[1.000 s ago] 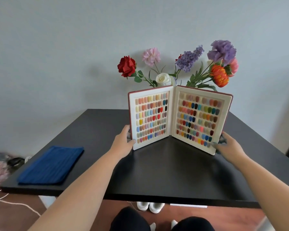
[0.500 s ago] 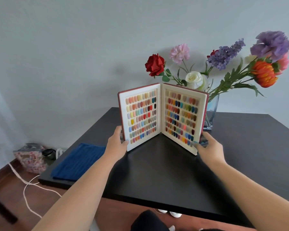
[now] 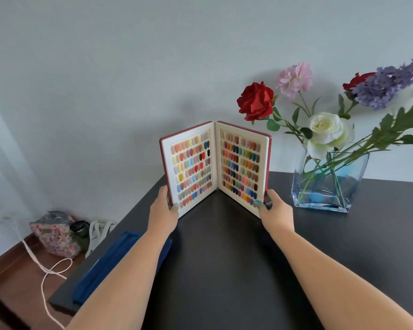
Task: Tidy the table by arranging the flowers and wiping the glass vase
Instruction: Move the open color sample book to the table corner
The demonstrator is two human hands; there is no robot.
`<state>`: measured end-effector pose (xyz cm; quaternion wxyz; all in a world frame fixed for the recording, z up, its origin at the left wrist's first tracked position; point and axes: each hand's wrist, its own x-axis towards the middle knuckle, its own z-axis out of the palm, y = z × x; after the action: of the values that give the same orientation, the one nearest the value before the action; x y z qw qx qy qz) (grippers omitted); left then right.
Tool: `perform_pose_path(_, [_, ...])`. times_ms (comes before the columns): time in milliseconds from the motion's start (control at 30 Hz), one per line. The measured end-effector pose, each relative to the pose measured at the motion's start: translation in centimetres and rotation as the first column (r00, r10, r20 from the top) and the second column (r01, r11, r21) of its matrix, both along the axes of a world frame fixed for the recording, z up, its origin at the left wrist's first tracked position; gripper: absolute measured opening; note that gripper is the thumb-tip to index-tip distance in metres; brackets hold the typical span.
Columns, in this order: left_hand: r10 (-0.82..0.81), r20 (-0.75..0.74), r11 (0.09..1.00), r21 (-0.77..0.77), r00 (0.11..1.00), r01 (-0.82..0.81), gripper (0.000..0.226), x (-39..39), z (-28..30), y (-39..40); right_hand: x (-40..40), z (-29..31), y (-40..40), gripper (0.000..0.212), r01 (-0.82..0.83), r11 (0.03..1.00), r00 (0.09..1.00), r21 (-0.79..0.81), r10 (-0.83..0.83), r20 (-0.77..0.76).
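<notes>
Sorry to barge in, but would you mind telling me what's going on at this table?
A person holds an open colour swatch book upright on the black table, left hand and right hand gripping its lower corners. The glass vase of flowers stands to its right, untouched; a blue cloth lies by the left edge.

Both bare forearms reach up from the bottom of the frame toward its middle, the left arm from the lower left and the right arm from the lower right, converging slightly. The left hand is closed on the lower left edge of the swatch book, thumb on the front face and fingers wrapped behind. The right hand mirrors it at the lower right edge, thumb on the front and fingers curled round the outer edge.
</notes>
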<state>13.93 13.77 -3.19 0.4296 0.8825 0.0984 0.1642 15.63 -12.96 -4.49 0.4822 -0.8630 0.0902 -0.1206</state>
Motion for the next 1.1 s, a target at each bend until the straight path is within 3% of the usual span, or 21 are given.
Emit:
perform_pose_path(500, [0.015, -0.027, 0.999, 0.048, 1.000, -0.014, 0.060, 13.8, -1.1, 1.0, 12.7, -0.8, 0.7, 0.043, 0.064, 0.997, 0.997, -0.032, -0.063, 0.036])
perform_pose_path(833, [0.014, -0.041, 0.995, 0.098, 0.999, -0.010, 0.057, 17.3, -1.3, 2.2, 14.7, -0.5, -1.0, 0.027, 0.092, 0.987, 0.996, -0.128, -0.089, 0.033])
perform_pose_path(1100, [0.012, -0.038, 0.996, 0.085, 0.999, -0.009, 0.057, 18.6, -1.0, 1.8, 15.3, -0.3, -1.1, 0.028, 0.113, 0.978, 0.994, -0.173, -0.113, 0.007])
